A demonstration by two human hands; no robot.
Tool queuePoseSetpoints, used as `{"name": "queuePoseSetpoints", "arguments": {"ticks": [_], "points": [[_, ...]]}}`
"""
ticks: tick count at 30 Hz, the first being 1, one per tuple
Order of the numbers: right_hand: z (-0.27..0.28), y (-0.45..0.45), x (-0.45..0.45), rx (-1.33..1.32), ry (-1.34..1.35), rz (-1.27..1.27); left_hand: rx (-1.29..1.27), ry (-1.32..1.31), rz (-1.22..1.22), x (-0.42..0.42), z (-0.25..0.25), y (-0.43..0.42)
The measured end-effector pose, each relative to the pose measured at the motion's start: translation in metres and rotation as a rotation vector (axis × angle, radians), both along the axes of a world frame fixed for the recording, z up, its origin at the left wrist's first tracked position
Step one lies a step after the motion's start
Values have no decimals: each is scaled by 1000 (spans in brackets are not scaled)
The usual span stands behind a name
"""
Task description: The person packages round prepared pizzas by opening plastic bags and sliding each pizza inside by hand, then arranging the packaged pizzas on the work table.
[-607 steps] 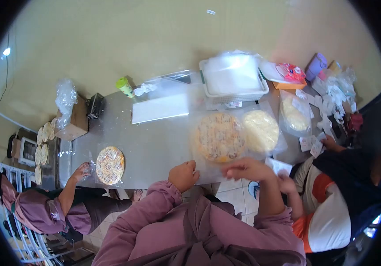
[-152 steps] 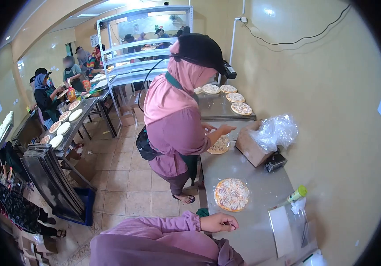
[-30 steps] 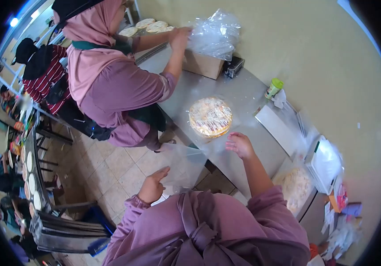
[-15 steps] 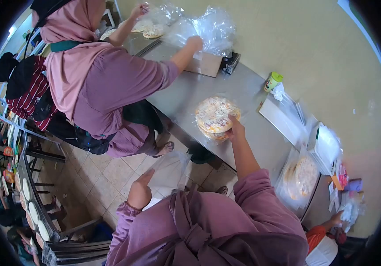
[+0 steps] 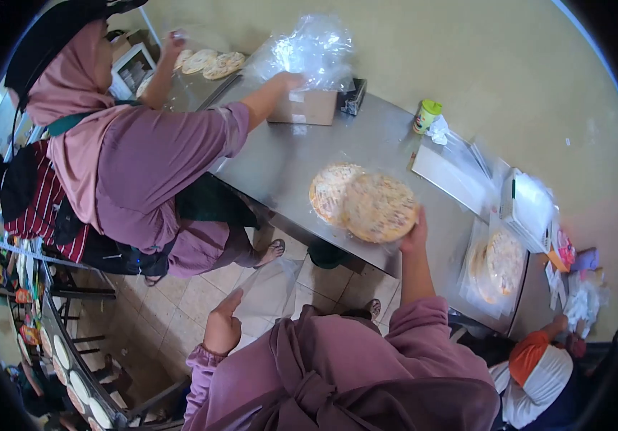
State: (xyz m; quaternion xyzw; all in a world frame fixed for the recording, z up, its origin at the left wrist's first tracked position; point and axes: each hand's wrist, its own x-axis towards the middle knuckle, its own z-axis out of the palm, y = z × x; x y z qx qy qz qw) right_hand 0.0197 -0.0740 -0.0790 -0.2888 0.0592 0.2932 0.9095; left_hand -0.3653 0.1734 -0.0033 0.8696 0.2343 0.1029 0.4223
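My right hand (image 5: 415, 231) grips the right edge of a topped pizza (image 5: 379, 207), lifted and overlapping a second pizza (image 5: 329, 188) that lies on the metal table (image 5: 266, 161). Low on the left, my left hand (image 5: 223, 325) holds a clear plastic bag (image 5: 269, 289) over the floor in front of my body. To the right, wrapped pizzas (image 5: 503, 262) lie in clear plastic near the table's edge.
A co-worker (image 5: 136, 158) at the left reaches to plastic bags (image 5: 309, 54) on a cardboard box (image 5: 302, 108). Along the wall stand a green cup (image 5: 427, 115), a white board (image 5: 453, 179) and a white basket (image 5: 528, 215). Another person (image 5: 539, 366) is at the lower right.
My right hand has taken hold of the top pizza and moved it right, off the one beneath. My left hand keeps the bag low. The co-worker's hands have moved left with plastic.
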Motion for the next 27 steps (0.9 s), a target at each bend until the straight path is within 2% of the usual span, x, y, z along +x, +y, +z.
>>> {"name": "queuePoseSetpoints", "arguments": {"ticks": [1, 2, 4, 6, 8, 15, 19, 21, 22, 24, 27], "points": [[0, -13, -8, 161, 87, -49, -11, 5, -3, 0, 0, 1], [-11, -20, -11, 161, 91, -65, -23, 10, -6, 2, 0, 3], [-38, -26, -14, 110, 84, -258, -17, 21, -50, 5, 4, 6], [-56, -29, -16, 49, 97, -276, -8, 37, -88, 10, 15, 5], [-67, -24, -16, 65, 77, -245, -129, 54, -66, 15, 31, 0], [-29, -13, -21, 376, 92, -119, -332, 44, 53, 30, 73, -20], [-6, -21, -19, 408, 134, -111, -366, -18, 12, 40, 105, -30], [11, -32, -18, 544, -62, -20, -361, -54, 40, 54, 130, -42], [20, -38, -18, 548, -57, -22, -356, -50, 41, 64, 141, -50], [38, -49, -15, 279, -452, -149, -292, -150, 52, 87, 156, -67], [33, -83, -10, 315, -417, -114, -191, -241, 18, 130, 159, -88]]}}
